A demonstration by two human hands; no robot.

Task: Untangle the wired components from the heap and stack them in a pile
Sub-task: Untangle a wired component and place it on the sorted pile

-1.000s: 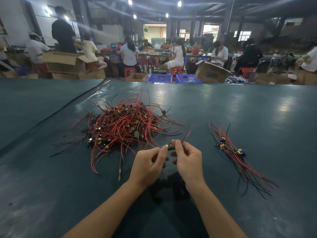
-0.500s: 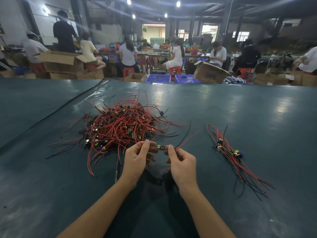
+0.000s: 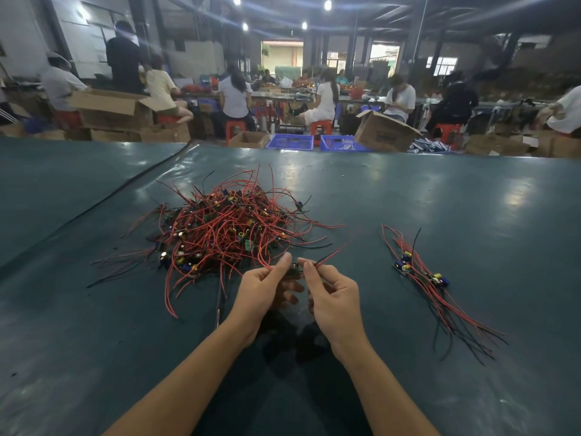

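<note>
two blue crates [image 3: 289,141] beyond the heap [image 3: 226,228]

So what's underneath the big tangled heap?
Only the green table shows around the heap, with loose wire ends lying on it. Anything beneath the middle is covered by tangled wires.

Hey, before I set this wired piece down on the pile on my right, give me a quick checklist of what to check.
1. Left hand pinches a red wire of the component: ok.
2. Right hand pinches its red and black leads: ok.
3. Component free of the heap: cannot tell; heap wires pass close by the left fingers.
4. Pile kept apart from the heap: ok, it lies to the right.
5. Pile's wires lying the same way: ok, roughly parallel.
</note>
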